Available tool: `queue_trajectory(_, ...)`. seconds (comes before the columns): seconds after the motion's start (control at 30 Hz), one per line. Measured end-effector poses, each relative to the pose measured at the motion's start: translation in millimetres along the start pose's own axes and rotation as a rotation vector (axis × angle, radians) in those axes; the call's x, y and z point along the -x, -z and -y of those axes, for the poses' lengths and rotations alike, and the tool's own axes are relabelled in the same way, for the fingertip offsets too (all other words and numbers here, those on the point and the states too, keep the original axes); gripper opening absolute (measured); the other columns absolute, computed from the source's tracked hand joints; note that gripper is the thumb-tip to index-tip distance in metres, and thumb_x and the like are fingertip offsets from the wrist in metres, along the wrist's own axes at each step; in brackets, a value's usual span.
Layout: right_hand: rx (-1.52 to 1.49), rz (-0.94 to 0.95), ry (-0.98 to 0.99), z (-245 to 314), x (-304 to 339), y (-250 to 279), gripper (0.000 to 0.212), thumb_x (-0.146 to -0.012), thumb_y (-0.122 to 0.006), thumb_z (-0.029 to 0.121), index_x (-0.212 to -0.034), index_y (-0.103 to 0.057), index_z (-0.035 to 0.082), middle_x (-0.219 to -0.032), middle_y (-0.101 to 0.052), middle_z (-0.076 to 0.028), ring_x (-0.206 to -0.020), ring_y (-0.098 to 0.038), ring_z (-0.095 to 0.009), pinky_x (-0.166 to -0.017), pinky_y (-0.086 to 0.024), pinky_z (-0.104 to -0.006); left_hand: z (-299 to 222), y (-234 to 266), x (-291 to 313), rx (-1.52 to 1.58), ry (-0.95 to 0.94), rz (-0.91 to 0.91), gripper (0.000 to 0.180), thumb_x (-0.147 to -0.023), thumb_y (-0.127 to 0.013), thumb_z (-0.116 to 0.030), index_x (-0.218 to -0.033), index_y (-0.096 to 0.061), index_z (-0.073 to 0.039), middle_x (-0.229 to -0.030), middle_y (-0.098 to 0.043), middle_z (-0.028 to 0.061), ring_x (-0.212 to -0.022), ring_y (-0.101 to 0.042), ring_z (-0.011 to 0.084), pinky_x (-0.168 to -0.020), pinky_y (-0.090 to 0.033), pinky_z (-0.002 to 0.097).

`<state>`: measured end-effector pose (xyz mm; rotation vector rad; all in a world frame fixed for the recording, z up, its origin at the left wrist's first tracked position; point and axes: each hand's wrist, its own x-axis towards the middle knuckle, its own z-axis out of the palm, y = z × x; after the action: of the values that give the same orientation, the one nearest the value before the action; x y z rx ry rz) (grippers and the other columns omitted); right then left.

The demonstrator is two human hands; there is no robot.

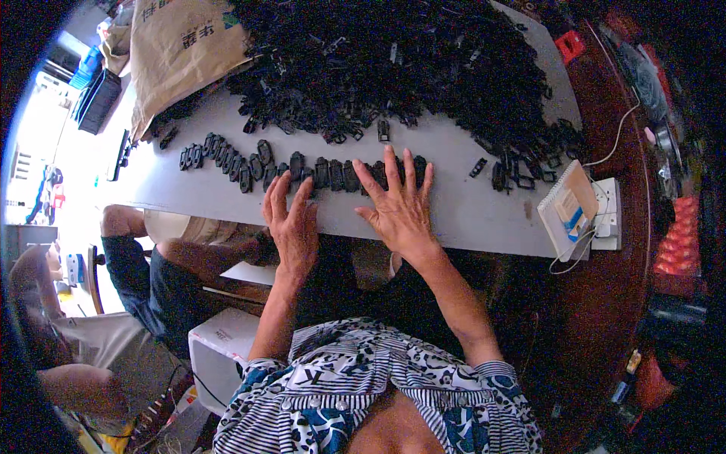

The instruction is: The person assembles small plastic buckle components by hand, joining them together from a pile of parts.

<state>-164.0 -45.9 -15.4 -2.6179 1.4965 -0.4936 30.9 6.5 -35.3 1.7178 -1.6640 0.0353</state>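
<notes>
A row of small black plastic parts [335, 175], shaped like little oblong casings, runs across the grey-white tabletop [469, 216] near its front edge. My left hand [293, 231] lies over the middle of this row, fingers slightly apart, fingertips at the parts. Flat and widely spread, my right hand [402, 210] covers the right end of the row, with several parts showing between its fingers. Neither hand grips anything visible. One loose black part [384, 131] sits just beyond my right fingertips. Behind it rises a large heap of similar black parts [378, 64].
A brown paper sack [189, 57] leans at the heap's left. At the table's right edge are a spiral notepad [561, 216] and a white power strip [607, 219] with cables. A white box [223, 344] stands below the table, and other people's legs [125, 265] show at the left.
</notes>
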Motion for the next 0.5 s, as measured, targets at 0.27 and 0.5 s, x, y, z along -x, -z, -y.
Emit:
queue_trajectory(0.27, 0.061, 0.083, -0.039, 4.0, -0.9, 6.9, 0.08, -0.081, -0.065, 0.046, -0.149, -0.024, 0.032, -0.155, -0.011, -0.018, -0.139, -0.015, -0.047, -0.106, -0.008, -0.0713, 55.1, 25.9, -47.6, -0.165, 0.113, -0.196, 0.053, -0.091, -0.055, -0.026, -0.142, -0.043, -0.021, -0.155, -0.023, 0.0135, -0.143, -0.014, 0.0374, -0.113, -0.012, 0.0511)
queue_trajectory(0.5, 0.087, 0.088, -0.059, 11.3, -2.5, 7.8, 0.074, -0.084, -0.06, 0.047, -0.148, -0.026, 0.033, -0.156, -0.012, -0.015, -0.139, -0.018, -0.043, -0.108, -0.01, -0.0678, 115.1, 26.8, -83.0, -0.338, 0.136, -0.013, 0.054, -0.093, -0.046, -0.051, -0.142, -0.043, -0.029, -0.157, -0.018, 0.0121, -0.144, -0.009, 0.0385, -0.113, -0.006, 0.0533)
